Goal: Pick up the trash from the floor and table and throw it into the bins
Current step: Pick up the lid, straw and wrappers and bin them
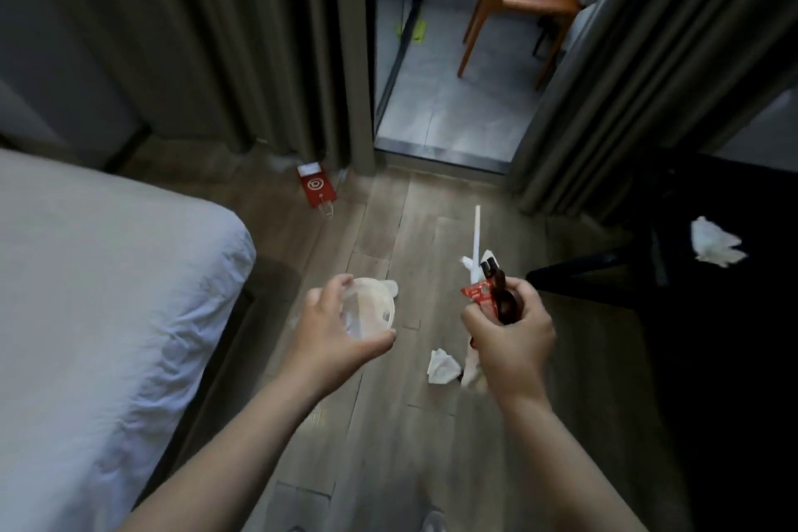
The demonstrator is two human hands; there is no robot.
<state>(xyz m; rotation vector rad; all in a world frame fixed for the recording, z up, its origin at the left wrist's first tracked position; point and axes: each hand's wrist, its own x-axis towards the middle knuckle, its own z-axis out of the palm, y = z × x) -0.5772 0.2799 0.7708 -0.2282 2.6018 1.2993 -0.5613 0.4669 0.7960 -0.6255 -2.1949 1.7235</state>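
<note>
Now left fingers (332, 285) wrap the clear cup (367, 307).

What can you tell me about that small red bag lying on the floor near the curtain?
The red bag looks like a small paper gift or shopping bag, lying flat on the wood-look floor at the foot of the grey curtain, near the bed's far corner. Its face carries a white circular logo, with a pale band at the end toward the curtain. Thin light handles stick out at the nearer end. No hand touches it.
</note>
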